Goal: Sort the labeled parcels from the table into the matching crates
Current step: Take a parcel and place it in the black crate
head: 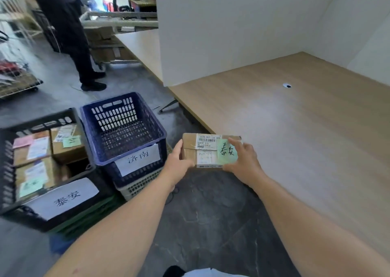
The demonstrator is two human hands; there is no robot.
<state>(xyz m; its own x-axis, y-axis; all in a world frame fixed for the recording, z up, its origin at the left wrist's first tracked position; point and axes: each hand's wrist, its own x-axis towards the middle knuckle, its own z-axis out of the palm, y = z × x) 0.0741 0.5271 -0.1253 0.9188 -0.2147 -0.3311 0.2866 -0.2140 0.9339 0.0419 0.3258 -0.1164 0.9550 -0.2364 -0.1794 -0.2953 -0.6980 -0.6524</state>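
Head view: parcel (202,150) tagged 泰安, gripped at both ends by my left hand (179,160) and right hand (242,160), well right of the black crate (42,118) marked 泰安; that crate already holds several parcels; blue crate (118,116) just right of it holds none; this parcel not yet dropped.

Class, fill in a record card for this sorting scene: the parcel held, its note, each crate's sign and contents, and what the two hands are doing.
held item: cardboard parcel, at the edge of the table
its note: green note reading 泰安
left hand: grips the parcel's left end
right hand: grips its right end, fingers on the note
black crate: sign 泰安, several parcels inside
blue crate: sign 济南, no parcel seen inside
matching crate: the black crate
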